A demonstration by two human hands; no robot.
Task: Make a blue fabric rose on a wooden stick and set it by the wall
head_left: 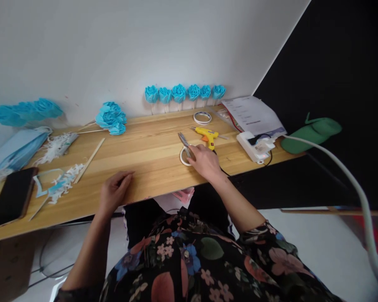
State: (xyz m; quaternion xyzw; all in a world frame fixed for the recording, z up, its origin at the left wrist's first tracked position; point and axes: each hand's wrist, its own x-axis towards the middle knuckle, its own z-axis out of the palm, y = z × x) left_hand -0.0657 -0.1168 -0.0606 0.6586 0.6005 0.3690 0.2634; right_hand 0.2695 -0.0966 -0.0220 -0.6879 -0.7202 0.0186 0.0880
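My right hand [204,160] is closed on the handle end of a pair of scissors [183,139], whose metal blades point away toward the wall. A white tape roll [183,157] lies under the scissors and the fingertips, partly covered. Just beyond this hand rests a yellow glue gun [208,134] with an orange trigger. My left hand [116,188] lies at the table's front edge, its fingers curled with the thumb alongside; I see nothing in it.
Several blue paper flowers [178,93] on sticks stand along the wall; more blue flowers [111,118] lie to their left. A second tape roll [202,118], a power strip [255,147], papers [253,113], a phone [12,196], blue sheets [17,149] and a wooden strip [90,160] lie around.
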